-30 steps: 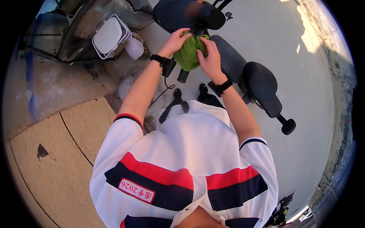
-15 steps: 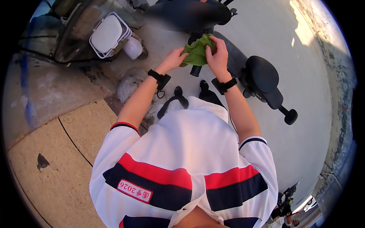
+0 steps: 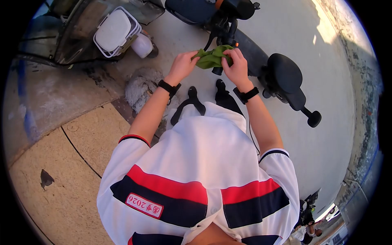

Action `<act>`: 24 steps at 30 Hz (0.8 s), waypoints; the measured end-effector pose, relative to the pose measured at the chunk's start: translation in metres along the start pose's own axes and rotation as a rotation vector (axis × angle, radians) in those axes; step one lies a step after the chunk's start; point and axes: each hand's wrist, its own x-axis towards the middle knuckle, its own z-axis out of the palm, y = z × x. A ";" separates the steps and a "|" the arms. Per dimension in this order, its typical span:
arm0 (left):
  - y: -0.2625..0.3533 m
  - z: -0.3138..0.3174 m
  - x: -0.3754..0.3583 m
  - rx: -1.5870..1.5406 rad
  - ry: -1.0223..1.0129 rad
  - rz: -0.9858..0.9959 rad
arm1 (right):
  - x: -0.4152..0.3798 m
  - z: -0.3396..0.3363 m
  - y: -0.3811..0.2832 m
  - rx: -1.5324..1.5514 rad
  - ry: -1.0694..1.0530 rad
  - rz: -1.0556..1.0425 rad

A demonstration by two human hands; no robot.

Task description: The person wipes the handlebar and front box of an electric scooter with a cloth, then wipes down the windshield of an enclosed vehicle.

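A crumpled green cloth (image 3: 210, 58) is stretched between my two hands at the top middle of the view. My left hand (image 3: 184, 64) pinches its left edge, the thumb and fingers pressed together on the fabric. On the other side, my right hand (image 3: 235, 65) grips the cloth with fingers bent over its right end. Just behind and beneath the cloth are the dark handlebar and grip (image 3: 217, 70) of an electric scooter, which the fabric partly covers. Both wrists wear black straps.
The scooter's black seat (image 3: 284, 72) stretches to the right, a small rear pad beyond it. Left of my hands stand a vehicle with a clear cover (image 3: 81, 32), a white lidded basket (image 3: 114, 33) and a grey rough lump (image 3: 142, 90) on the ground. Tan boards (image 3: 81, 151) lie lower left.
The cloth is lower and more bunched, drawn out flatter between my hands. My view has shifted, so more of the scooter's handlebar and front now shows.
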 end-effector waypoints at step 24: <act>0.026 0.035 0.070 0.341 0.072 -0.089 | 0.034 -0.023 0.013 0.012 0.087 -0.159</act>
